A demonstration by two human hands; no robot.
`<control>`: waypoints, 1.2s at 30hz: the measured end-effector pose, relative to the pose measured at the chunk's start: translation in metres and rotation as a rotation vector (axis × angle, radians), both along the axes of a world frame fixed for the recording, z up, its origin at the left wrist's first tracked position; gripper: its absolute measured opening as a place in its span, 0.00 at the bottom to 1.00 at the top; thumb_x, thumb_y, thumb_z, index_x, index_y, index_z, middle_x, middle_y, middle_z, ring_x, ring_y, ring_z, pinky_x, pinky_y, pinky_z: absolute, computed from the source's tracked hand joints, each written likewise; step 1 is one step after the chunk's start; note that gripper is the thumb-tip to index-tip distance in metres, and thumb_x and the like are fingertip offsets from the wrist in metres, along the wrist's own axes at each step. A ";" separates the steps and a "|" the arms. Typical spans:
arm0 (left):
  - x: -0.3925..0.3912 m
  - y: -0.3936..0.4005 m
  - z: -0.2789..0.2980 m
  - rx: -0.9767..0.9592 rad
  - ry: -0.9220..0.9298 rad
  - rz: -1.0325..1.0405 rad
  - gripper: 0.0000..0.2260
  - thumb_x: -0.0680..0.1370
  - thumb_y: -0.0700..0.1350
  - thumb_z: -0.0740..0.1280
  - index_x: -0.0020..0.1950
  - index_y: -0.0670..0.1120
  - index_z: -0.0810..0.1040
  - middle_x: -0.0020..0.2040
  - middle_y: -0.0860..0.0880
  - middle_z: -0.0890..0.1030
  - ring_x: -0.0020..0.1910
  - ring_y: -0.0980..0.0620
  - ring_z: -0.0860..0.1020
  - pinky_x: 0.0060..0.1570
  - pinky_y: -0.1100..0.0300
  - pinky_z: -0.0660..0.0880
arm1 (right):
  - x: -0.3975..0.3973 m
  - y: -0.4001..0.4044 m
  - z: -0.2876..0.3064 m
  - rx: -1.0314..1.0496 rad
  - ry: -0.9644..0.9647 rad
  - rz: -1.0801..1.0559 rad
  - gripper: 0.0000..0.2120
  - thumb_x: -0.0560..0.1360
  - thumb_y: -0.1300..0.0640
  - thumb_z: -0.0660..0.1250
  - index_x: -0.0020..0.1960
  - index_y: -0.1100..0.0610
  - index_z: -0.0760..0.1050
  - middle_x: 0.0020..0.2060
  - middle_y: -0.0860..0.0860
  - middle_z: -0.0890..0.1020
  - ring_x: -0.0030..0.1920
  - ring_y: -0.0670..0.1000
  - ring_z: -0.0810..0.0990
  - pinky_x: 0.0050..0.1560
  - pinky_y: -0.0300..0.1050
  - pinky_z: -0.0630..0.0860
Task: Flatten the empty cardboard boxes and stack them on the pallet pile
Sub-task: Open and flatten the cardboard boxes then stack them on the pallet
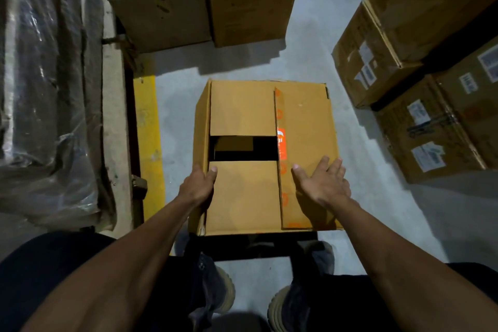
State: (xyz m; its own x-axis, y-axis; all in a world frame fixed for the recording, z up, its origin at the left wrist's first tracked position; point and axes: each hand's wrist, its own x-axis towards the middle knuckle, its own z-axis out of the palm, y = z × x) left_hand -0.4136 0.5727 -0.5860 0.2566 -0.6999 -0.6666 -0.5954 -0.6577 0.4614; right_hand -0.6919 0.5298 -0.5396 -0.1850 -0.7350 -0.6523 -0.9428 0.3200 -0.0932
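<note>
A brown cardboard box [304, 121] with orange tape stands on the grey floor in front of me. Its top flaps are folded in, with a dark gap between the two left flaps. My left hand [198, 186] grips the box's near left top edge: the thumb lies on the top, and the fingers go down the side out of sight. My right hand [323, 180] lies flat, fingers spread, on the right top flap near its front.
Stacked brown cartons [204, 5] stand ahead. More labelled cartons [420, 67] are piled at the right. A plastic-wrapped load [45, 83] fills the left, beside a yellow floor line [147, 137]. My shoes [221, 291] are just behind the box.
</note>
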 end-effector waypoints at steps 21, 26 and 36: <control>0.004 0.003 -0.015 -0.016 -0.149 0.090 0.26 0.83 0.60 0.55 0.70 0.40 0.66 0.68 0.38 0.72 0.65 0.34 0.73 0.61 0.43 0.71 | 0.007 0.002 0.093 -0.367 0.369 0.807 0.29 0.82 0.63 0.51 0.78 0.71 0.44 0.78 0.68 0.48 0.79 0.66 0.45 0.79 0.56 0.50; 0.000 0.004 -0.017 -0.033 -0.172 0.162 0.29 0.83 0.59 0.57 0.75 0.39 0.64 0.72 0.35 0.67 0.68 0.33 0.69 0.65 0.42 0.68 | -0.032 -0.005 0.107 -0.297 0.478 0.549 0.40 0.81 0.49 0.60 0.79 0.67 0.41 0.79 0.67 0.45 0.79 0.67 0.42 0.77 0.61 0.44; 0.017 0.009 -0.038 -0.133 -0.097 0.178 0.28 0.82 0.60 0.58 0.75 0.42 0.65 0.66 0.36 0.75 0.62 0.32 0.74 0.59 0.37 0.73 | -0.090 -0.028 0.017 -0.125 0.173 0.020 0.43 0.80 0.33 0.49 0.81 0.61 0.40 0.80 0.62 0.41 0.79 0.63 0.41 0.77 0.61 0.43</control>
State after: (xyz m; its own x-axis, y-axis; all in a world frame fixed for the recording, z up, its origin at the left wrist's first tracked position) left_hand -0.3964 0.5819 -0.6242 0.4420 -0.7180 -0.5377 -0.5211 -0.6934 0.4975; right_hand -0.7816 0.5016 -0.5230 -0.2705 -0.8132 -0.5153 -0.9543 0.2970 0.0324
